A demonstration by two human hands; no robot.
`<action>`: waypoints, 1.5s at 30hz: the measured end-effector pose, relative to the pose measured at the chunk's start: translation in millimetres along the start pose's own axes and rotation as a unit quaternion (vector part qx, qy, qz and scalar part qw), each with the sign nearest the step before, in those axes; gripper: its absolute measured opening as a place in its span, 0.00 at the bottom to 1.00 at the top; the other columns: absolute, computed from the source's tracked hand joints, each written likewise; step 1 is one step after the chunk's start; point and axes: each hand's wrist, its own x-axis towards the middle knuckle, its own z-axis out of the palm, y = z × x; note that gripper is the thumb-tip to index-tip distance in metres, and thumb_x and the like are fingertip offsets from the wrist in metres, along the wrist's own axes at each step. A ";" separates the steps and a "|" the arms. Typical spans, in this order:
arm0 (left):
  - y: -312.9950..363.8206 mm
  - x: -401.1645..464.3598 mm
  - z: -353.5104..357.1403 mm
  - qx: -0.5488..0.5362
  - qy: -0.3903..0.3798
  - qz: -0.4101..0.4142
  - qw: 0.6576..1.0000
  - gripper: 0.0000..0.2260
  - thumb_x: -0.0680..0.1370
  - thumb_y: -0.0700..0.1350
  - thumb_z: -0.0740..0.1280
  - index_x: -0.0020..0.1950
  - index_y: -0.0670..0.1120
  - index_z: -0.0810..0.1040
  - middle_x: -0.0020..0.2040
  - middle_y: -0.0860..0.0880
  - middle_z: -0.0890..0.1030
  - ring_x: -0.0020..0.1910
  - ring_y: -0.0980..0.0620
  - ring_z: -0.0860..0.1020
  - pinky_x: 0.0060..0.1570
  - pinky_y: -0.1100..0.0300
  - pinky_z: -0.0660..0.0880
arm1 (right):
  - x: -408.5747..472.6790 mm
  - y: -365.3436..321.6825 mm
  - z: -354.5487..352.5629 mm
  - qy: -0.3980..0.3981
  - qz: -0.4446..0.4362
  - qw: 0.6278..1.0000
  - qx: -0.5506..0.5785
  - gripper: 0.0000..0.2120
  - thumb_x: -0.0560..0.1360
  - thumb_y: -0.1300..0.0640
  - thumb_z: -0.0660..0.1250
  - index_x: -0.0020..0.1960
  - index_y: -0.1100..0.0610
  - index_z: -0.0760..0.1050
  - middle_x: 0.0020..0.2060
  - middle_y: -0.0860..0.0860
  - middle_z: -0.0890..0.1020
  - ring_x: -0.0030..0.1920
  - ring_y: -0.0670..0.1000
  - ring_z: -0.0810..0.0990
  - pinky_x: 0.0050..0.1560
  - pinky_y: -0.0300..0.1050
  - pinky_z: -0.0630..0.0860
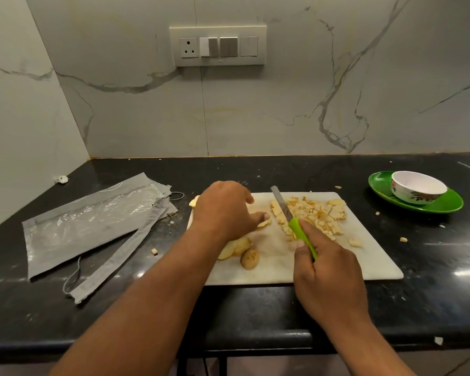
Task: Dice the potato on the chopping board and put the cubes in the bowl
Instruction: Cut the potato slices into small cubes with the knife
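Much pale diced potato [312, 213] lies on the white plastic chopping board [364, 256], unsliced pieces [244, 253] remain and the floral white bowl [418, 187] holds nothing, while the right hand [326, 270] grips the green-handled knife [293, 221] and the left hand [225, 210] pinches a slice [265, 222].

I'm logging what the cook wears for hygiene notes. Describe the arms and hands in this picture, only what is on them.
Both arms are bare as far up as the head view shows: no sleeves, cuffs or gloves. The left hand and the right hand carry no visible rings, and neither wrist shows a watch, band or bracelet. No bandage or marking is visible. The nails of the fingers are too small to judge.
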 end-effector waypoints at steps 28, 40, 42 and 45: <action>48.9 1.1 17.3 0.120 -0.062 -0.013 0.991 0.15 0.80 0.61 0.66 0.53 0.51 0.84 0.40 0.52 0.80 0.37 0.54 0.77 0.37 0.59 0.77 | 1.4 15.4 -3.8 -0.009 0.037 0.988 0.150 0.18 0.81 0.57 0.63 0.71 0.52 0.75 0.48 0.25 0.70 0.47 0.16 0.66 0.44 0.15 0.61; 37.6 7.5 15.3 -0.019 -0.091 0.038 0.995 0.11 0.80 0.49 0.68 0.61 0.53 0.85 0.56 0.53 0.84 0.50 0.53 0.79 0.51 0.59 0.79 | 3.1 20.1 0.3 -0.013 0.045 0.991 0.123 0.19 0.82 0.53 0.62 0.72 0.49 0.73 0.64 0.39 0.78 0.51 0.24 0.68 0.48 0.15 0.59; 33.0 9.1 12.4 -0.053 -0.120 0.041 0.990 0.10 0.80 0.46 0.69 0.59 0.53 0.85 0.55 0.53 0.84 0.50 0.54 0.79 0.49 0.61 0.78 | 3.2 20.1 -0.1 -0.015 0.044 0.991 0.121 0.19 0.82 0.53 0.62 0.72 0.49 0.74 0.65 0.40 0.78 0.50 0.25 0.68 0.48 0.15 0.59; 23.7 10.4 5.5 -0.107 -0.182 0.070 0.975 0.09 0.78 0.42 0.70 0.53 0.53 0.86 0.51 0.55 0.84 0.50 0.54 0.80 0.49 0.63 0.78 | 2.8 19.7 -0.9 -0.017 0.041 0.992 0.116 0.19 0.82 0.53 0.62 0.72 0.49 0.73 0.66 0.39 0.77 0.53 0.25 0.67 0.49 0.15 0.57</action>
